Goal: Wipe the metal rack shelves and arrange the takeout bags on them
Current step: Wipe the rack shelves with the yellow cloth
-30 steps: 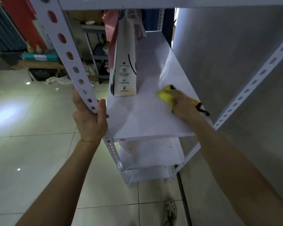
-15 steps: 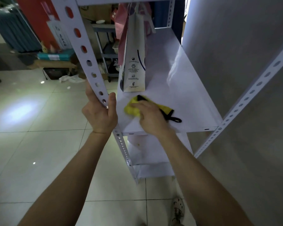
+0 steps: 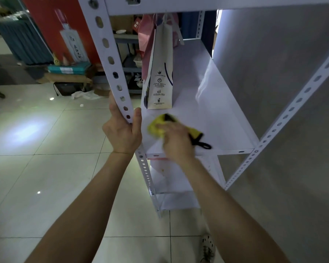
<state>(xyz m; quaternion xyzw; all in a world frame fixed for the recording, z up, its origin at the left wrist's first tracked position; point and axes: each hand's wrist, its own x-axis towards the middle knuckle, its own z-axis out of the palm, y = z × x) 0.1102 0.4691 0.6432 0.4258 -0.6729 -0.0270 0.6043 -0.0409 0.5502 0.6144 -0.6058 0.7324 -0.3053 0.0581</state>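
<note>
Covering yellow cloth [image 3: 156, 126], blurred right hand [image 3: 176, 141], apparently pressing

At the centre of the frame we are losing the right hand [image 3: 176, 141] to motion blur, so we are not making out how its fingers are lying. It is covering most of the crumpled yellow cloth [image 3: 156, 126]. The left hand [image 3: 122, 133], wrapped round the perforated white metal upright [image 3: 110, 59], is hiding a stretch of it. We are finding the print on the white paper takeout bag [image 3: 160, 82] too small to read, and that bag is hiding most of the pink bag [image 3: 145, 40] behind it. The bottom edge is clipping the speckled shoe [image 3: 207, 249].
</note>
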